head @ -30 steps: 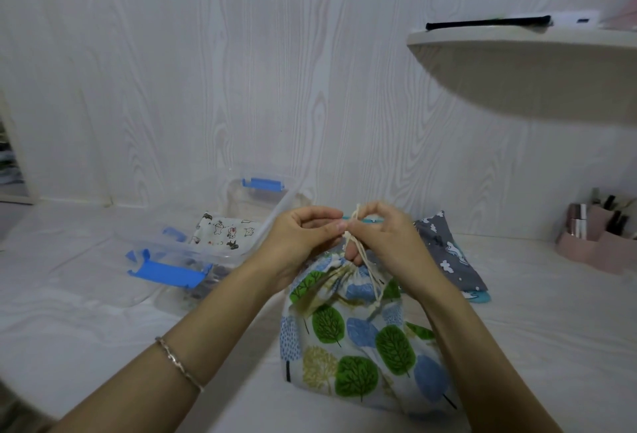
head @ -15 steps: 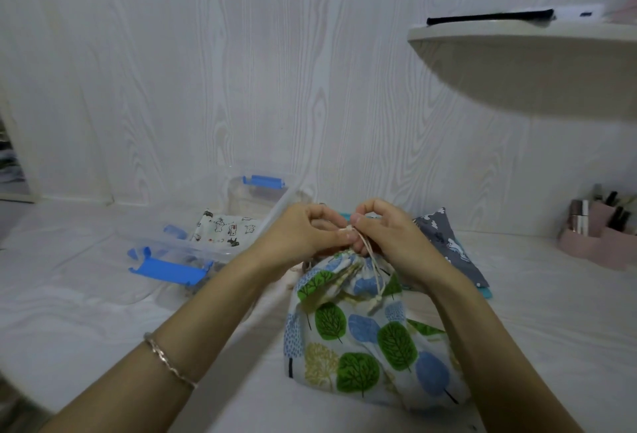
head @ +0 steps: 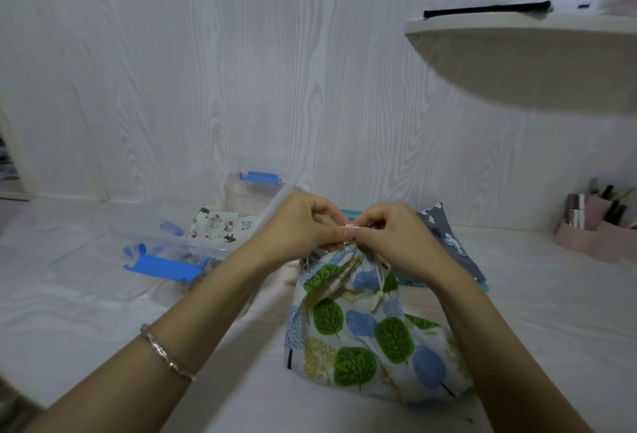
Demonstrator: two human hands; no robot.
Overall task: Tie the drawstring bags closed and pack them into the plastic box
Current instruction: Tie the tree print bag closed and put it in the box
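Fingers [head: 336, 231] of both hands meet tip to tip over the bag mouth, pinched on the cream drawstring [head: 349, 225]. My left hand [head: 303, 225] has one side, my right hand [head: 396, 236] the other. There's a small bunch of cord between them, which reads as a knot in progress. I can't tell if it's pulled tight, it's too small to read

The tree-print bag [head: 362, 336] stands on the white tabletop [head: 103, 312] right in front of me. Its mouth is gathered shut and loose cord ends hang down its front

Status as I judge it:
- animal-print bag [head: 222, 225]: already lying in the plastic box [head: 210, 250], so one is packed
- tree-print bag: tie in hand, not packed
- grey bag [head: 444, 239]: lying flat just behind my right hand on something teal [head: 482, 286], outside the box. Its cord isn't visible, so I can't tell whether it's tied

The box sits open to my left, near the tree-print bag, with its blue latch [head: 162, 267] toward me. It looks to have room beside the animal-print bag

Left to do: cinch this knot, move the bag left into the box, then deal with the grey one. I'd call it under halfway. Any other bags behind my hands are hidden from me
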